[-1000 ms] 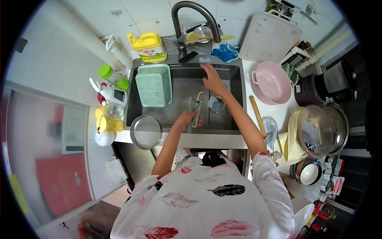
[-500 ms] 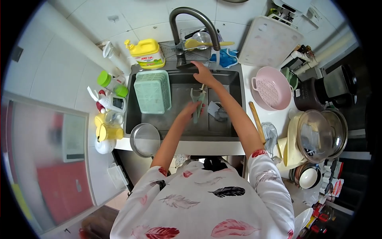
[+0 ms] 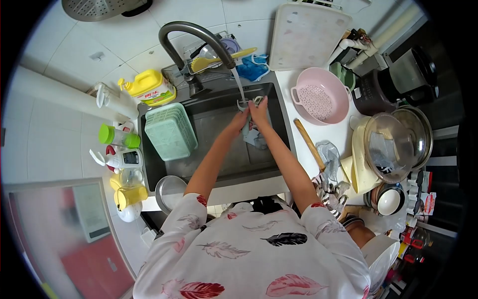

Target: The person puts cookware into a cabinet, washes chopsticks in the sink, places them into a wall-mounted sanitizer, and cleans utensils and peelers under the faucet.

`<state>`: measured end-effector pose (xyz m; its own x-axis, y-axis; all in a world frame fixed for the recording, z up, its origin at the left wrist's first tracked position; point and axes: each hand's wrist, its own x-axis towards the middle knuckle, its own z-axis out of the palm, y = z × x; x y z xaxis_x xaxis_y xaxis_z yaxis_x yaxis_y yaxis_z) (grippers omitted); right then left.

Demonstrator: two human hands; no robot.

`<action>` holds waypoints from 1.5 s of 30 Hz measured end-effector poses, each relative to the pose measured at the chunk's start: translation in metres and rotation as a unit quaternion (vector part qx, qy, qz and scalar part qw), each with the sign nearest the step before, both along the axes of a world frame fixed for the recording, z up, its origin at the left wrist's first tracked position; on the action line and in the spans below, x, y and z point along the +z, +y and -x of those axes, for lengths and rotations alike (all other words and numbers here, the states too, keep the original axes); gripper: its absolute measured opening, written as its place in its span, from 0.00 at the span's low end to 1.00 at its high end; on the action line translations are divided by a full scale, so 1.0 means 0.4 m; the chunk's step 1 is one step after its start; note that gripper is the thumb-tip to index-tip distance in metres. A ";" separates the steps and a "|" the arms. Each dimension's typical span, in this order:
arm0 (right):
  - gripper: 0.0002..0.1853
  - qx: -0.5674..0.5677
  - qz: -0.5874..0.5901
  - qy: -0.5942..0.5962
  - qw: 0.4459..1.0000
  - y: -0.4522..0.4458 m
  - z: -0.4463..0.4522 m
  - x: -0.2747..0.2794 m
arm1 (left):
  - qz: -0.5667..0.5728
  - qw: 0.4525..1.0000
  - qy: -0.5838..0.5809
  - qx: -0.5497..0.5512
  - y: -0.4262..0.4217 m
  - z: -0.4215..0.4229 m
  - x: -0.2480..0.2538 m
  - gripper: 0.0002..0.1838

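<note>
Water runs from the grey faucet [image 3: 196, 32] into the dark sink [image 3: 214, 134]. Just below the stream, my left hand [image 3: 239, 123] is closed on a pale green peeler [image 3: 242, 105]. My right hand [image 3: 259, 113] is beside it, closed on another small light-coloured utensil [image 3: 257, 100], whose kind I cannot make out. The two hands nearly touch. Under them, a crumpled greyish item [image 3: 255, 138] lies over the drain area. A green basket [image 3: 171, 132] stands in the sink's left part.
A yellow detergent bottle [image 3: 149, 87] and pump bottles line the left side. On the right counter are a pink colander [image 3: 321, 97], a wooden-handled tool [image 3: 308, 144] and stacked bowls [image 3: 391, 147]. A round sieve [image 3: 170, 193] sits at the sink's front left edge.
My right hand has left the faucet base and come down beside my left hand, taking hold of a utensil. Water now flows over them. The view has turned and shifted.
</note>
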<state>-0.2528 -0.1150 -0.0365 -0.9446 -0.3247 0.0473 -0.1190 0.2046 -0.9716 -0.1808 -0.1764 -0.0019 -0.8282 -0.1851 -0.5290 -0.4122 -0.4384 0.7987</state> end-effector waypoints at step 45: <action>0.15 0.203 -0.350 0.092 0.910 -0.060 0.027 0.262 | 0.689 0.689 -0.013 -0.224 -0.177 -0.029 0.220 0.11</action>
